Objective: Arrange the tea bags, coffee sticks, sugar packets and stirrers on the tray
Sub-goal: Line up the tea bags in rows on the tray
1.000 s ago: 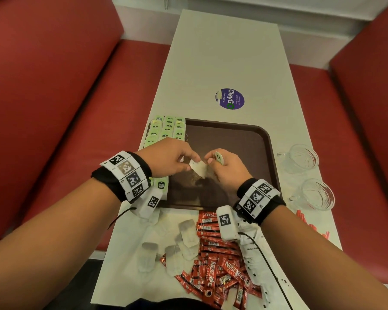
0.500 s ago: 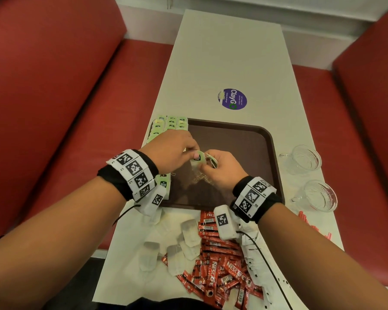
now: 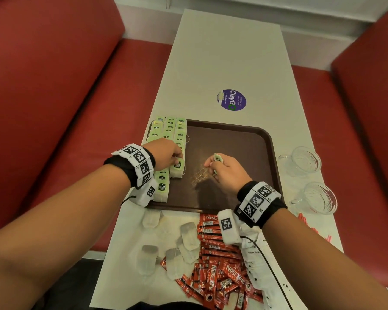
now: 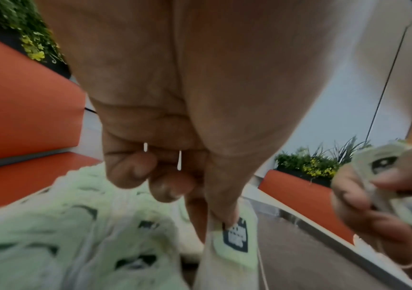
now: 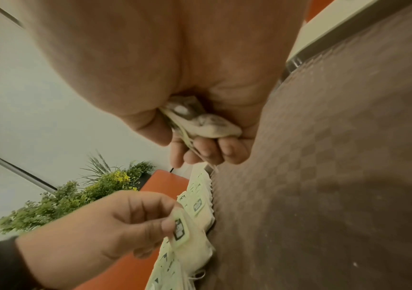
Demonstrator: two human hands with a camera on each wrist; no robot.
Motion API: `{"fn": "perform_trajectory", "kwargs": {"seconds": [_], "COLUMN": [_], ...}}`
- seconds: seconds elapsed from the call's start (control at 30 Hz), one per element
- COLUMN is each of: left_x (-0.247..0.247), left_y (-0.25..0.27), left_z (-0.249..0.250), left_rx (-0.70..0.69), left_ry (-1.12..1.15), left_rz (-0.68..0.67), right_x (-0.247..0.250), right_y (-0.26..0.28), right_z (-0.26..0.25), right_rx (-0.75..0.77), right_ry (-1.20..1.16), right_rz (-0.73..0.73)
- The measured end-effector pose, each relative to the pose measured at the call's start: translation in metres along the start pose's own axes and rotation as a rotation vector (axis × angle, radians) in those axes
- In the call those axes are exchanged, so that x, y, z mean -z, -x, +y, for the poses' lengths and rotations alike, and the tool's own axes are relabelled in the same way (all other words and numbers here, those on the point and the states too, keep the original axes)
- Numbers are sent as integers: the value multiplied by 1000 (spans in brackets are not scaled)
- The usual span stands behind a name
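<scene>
A brown tray (image 3: 233, 139) lies on the white table. Rows of green-tagged tea bags (image 3: 170, 128) fill its left side. My left hand (image 3: 178, 158) pinches one tea bag (image 3: 177, 167) by its tag, its bottom down at the near end of the right-hand row; the left wrist view shows thumb and finger on that tea bag (image 4: 234, 235). My right hand (image 3: 211, 166) hovers over the tray's middle and grips a small bunch of tea bags (image 3: 217, 158), also seen as crumpled tea bags (image 5: 199, 119) in its palm.
On the table in front of the tray lie loose tea bags (image 3: 188, 238), a heap of red coffee sticks (image 3: 217, 265) and white sugar packets (image 3: 255, 253). Red stirrers (image 3: 311, 229) lie at the right edge. Two glass cups (image 3: 305, 159) stand right of the tray. Red benches flank the table.
The hands met over the tray's middle, then parted. My left hand carried one tea bag left to the rows; my right hand stayed over the middle with its bunch.
</scene>
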State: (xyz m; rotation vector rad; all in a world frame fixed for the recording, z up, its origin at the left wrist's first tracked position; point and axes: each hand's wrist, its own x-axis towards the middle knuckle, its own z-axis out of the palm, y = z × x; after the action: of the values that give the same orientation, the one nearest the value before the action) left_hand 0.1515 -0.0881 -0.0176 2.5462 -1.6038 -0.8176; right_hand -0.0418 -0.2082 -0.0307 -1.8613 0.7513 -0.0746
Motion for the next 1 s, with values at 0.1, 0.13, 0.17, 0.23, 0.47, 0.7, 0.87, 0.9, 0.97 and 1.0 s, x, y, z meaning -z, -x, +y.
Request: {"fn": "perform_trajectory", "kwargs": {"seconds": [0.1, 0.13, 0.17, 0.23, 0.47, 0.7, 0.87, 0.9, 0.97, 1.0], "left_x": [-1, -1, 0, -1, -1, -14, -15, -14, -12, -10], "left_y": [-11, -15, -17, -23, -37, -44, -43, -43, -37, -33], "left_z": [-4, -6, -6, -7, -5, 15, 15, 15, 16, 18], "left_rx": [55, 73, 90, 116, 191, 226, 257, 251, 213, 169], "left_ry": [9, 16, 20, 20, 24, -112, -83, -73, -25, 42], "left_rz": [74, 103, 118, 121, 192, 109, 98, 103, 149, 188], "right_x": [-1, -1, -2, -2, -1, 1, 2, 3, 3, 3], "right_y": [-2, -2, -3, -2, 2, 3, 4, 3, 2, 2], "right_z": [2, 2, 2, 2, 3, 2, 4, 6, 8, 9], "right_rx": [-1, 2, 2, 2, -20, -19, -85, -93, -98, -97], "right_ry": [-8, -25, -36, -33, -108, -109, -278, -291, -303, -311], "right_rz": [-12, -19, -26, -38, -64, -111, -171, -179, -183, -186]}}
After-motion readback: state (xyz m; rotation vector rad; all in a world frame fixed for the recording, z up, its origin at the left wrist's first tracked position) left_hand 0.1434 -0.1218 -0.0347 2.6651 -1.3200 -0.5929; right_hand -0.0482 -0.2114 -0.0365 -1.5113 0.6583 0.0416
